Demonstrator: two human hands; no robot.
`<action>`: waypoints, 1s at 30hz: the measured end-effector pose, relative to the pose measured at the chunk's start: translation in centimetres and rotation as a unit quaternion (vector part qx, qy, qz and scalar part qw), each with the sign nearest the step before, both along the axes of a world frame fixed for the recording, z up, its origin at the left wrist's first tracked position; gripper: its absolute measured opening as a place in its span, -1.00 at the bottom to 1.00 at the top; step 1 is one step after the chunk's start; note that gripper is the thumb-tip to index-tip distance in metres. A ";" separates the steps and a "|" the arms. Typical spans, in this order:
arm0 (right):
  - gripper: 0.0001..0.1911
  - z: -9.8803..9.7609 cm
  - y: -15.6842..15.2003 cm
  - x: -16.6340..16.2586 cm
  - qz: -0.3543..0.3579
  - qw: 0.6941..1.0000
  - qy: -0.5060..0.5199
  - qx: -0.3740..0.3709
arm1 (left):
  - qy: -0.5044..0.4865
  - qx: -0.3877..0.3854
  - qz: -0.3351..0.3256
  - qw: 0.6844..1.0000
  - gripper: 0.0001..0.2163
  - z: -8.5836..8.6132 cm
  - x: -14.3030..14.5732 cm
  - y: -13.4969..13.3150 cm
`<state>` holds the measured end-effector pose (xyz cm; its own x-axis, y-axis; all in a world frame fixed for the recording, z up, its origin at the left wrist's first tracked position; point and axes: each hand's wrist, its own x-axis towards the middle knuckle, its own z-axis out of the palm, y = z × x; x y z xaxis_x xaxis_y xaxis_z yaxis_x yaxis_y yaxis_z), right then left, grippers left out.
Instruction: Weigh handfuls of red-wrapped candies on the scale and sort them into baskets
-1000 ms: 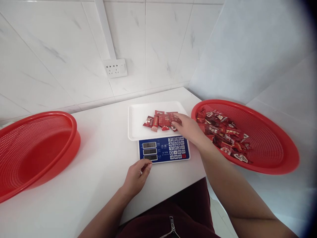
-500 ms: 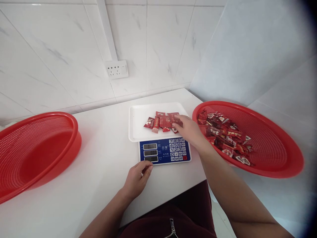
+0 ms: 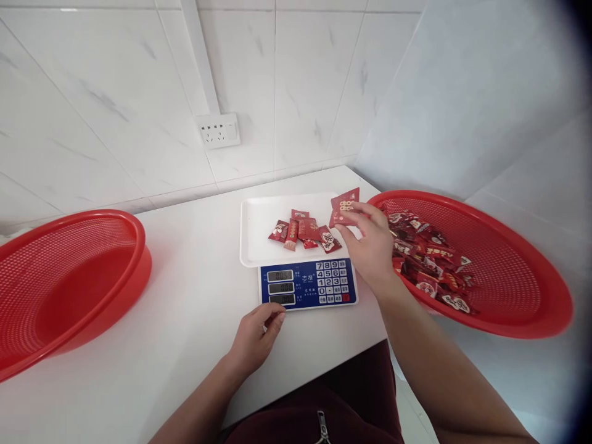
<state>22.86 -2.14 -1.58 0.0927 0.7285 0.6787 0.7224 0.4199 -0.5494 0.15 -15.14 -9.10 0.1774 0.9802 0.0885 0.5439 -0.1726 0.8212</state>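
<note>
Between the thumb and fingers of my right hand (image 3: pixel 372 243) is a red candy packet (image 3: pixel 345 206), raised over the right edge of the white weighing tray (image 3: pixel 254 237). Several other wrapped candies (image 3: pixel 308 228) lie grouped on that tray, mostly red, one with a white label at the group's right. Below the tray is the blue keypad panel of the digital scale (image 3: pixel 308 283), with three small displays. My left hand (image 3: pixel 259 336) is closed, its fingers curled with no held item visible; the fingertips meet the scale's front left corner.
At the right stands a tilted red mesh basket (image 3: pixel 522 265) with many wrapped candies (image 3: pixel 425 259). Another red basket (image 3: pixel 134 246) sits at the left of the white table (image 3: pixel 194 246). A tiled wall with a power socket (image 3: pixel 219 131) rises behind.
My right hand has lifted one red packet off the tray, up and to the right, uncovering a white-labelled candy. The scale's top display reads differently. My left hand has stayed put.
</note>
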 end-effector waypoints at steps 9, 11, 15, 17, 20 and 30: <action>-0.78 -0.9 -9.9 0.9 0.386 0.834 0.162 -0.360 | -0.258 -0.180 -0.124 0.941 -0.54 1.8 0.1 -0.4; -0.82 -2.3 -11.5 0.4 0.427 0.792 0.150 -0.410 | -0.314 -0.234 -0.144 0.909 -0.56 2.1 0.3 -0.4; -0.89 -4.4 -13.1 -0.6 0.414 0.768 0.209 -0.442 | -0.328 -0.273 -0.129 0.895 -0.70 2.1 0.7 -0.4; -0.78 -4.8 -13.3 -0.9 0.391 0.761 0.256 -0.450 | -0.322 -0.264 -0.121 0.901 -0.74 2.0 0.8 -0.4; -0.52 -4.8 -13.4 -1.4 0.373 0.749 0.264 -0.479 | -0.296 -0.238 -0.111 0.918 -0.78 1.8 0.9 -0.6; -0.64 -5.0 -13.8 -3.1 0.300 0.793 0.160 -0.506 | -0.199 -0.181 -0.106 0.957 -0.70 2.1 0.8 -0.5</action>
<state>19.74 -15.97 -6.56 -0.4266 0.8632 -0.2699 0.3161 -0.1373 -0.9387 0.93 -15.69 -7.03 0.3983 0.9052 -0.1485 0.1603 0.0907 0.9829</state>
